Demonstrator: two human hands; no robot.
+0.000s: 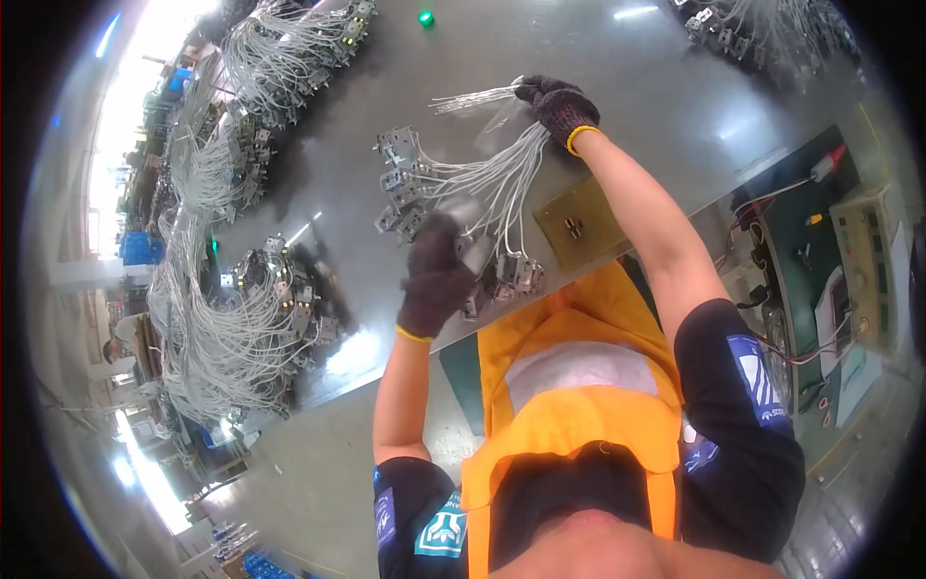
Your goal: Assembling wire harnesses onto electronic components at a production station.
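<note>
Loosely, white cables fan down-left — from the right grip.

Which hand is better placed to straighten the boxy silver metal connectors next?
Probably left: the dark-gloved left hand is beside the connectors; the right hand, farther off, holds thin white wires.

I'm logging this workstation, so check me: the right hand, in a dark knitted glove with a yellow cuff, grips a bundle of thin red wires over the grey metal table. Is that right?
One thing is wrong: the head view shows a bundle of thin white wires, not red, in the right hand. The rest stands.
</note>
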